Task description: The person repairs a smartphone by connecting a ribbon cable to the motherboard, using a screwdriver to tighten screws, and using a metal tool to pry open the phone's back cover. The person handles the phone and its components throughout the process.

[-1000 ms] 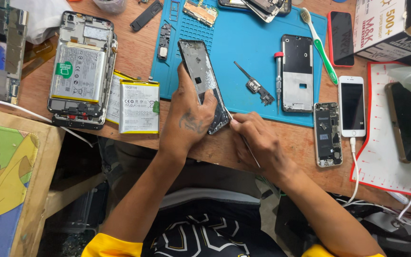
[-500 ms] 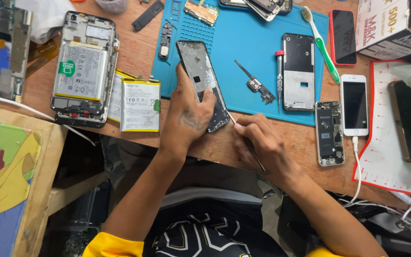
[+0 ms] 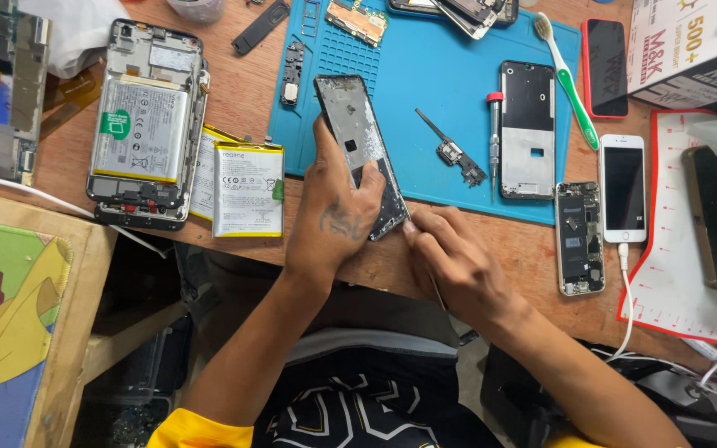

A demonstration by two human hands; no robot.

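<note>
**Phone screen panel pinned at the mat's edge while a thin tool works its corner**

The person's left hand [image 3: 338, 211] lies across a detached phone screen panel [image 3: 357, 133], fingers wrapped over its lower half and pressing it down where the blue work mat [image 3: 450, 99] meets the wooden bench [image 3: 242, 91]. The panel lies slanted, its upper end on the mat and its lower corner over the bench. The right hand [image 3: 458, 265] is closed in a pinch around a thin pry tool [image 3: 435, 290], whose tip meets the panel's lower right corner.

Such a panel looks light, thin and stiff, and is probably brittle: it would crack under bending or a point load, and its smooth face may slide. It seems best held by the long edges with flat pressure, not by the corners.

To the left lie an opened phone [image 3: 144, 124] with its battery showing, and a loose yellow-edged battery [image 3: 248, 189]. On the mat sit a small screwdriver [image 3: 494, 137], a phone frame [image 3: 527, 129] and a green toothbrush [image 3: 566, 79]. A white phone [image 3: 623, 187] on a cable lies further right.
</note>
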